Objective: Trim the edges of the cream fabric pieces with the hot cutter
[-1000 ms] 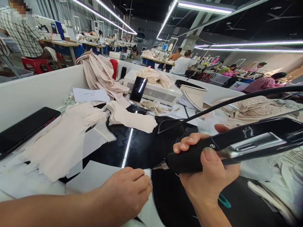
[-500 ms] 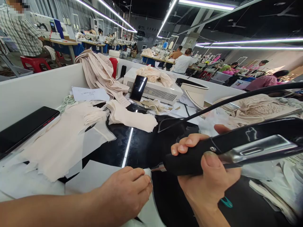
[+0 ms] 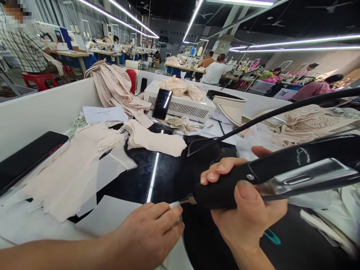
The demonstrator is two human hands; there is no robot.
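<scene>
My right hand [image 3: 247,213] grips a black corded hand tool [image 3: 225,185] with a silver lever along its side. The tool's narrow metal tip [image 3: 188,200] points left and meets, or nearly meets, a small white edge at my left fingertips. My left hand [image 3: 152,232] is closed in a pinch on a white sheet of material [image 3: 180,249], whose lower part hangs below the fingers. I cannot tell whether it is fabric or paper. Under my left forearm lies another white sheet [image 3: 112,212]. A teal clip-like object [image 3: 272,237] rests behind my right wrist.
Cream fabric pieces [image 3: 70,165] lie left, and a fabric stack [image 3: 154,139] sits mid-table. A propped phone [image 3: 163,103] leans against a white vented box [image 3: 180,103]. Another black phone-like device [image 3: 30,157] is at far left. The tool's black cord [image 3: 253,122] crosses the right side. Co-workers sit beyond.
My left fingers have shifted slightly right and down, covering more of the white edge at the tool's tip. The tool has barely moved; the whole view has shifted a little.
</scene>
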